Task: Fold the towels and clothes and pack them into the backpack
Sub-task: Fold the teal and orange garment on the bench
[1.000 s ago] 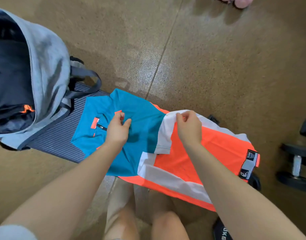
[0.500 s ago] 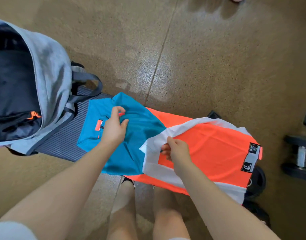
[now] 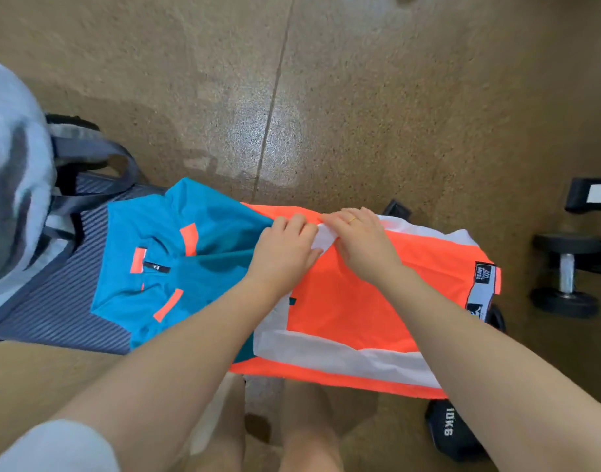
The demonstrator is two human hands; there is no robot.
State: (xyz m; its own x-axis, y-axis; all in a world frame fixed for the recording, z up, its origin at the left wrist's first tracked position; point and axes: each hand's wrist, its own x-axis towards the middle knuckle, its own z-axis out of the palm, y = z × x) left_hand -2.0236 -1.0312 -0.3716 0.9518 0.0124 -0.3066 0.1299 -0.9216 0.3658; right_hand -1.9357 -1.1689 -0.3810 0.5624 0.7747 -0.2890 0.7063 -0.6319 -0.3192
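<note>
A teal, orange and white sports shirt (image 3: 343,301) lies spread across a striped grey bench, collar end to the left. My left hand (image 3: 285,248) and my right hand (image 3: 360,243) sit side by side at the shirt's far edge. Both pinch a white strip of the fabric between them. The grey backpack (image 3: 13,185) stands at the far left with its dark straps (image 3: 98,158) hanging toward the bench; its opening is out of the picture.
The striped grey bench (image 3: 57,308) carries the shirt. A dumbbell (image 3: 568,277) lies on the brown floor at right, another marked 10KG (image 3: 449,430) sits under the shirt's near right corner. My bare legs (image 3: 302,434) are below the bench.
My left hand left the teal collar area and moved right to the white strip. My right hand rose from the near white edge to the far edge, beside the left.
</note>
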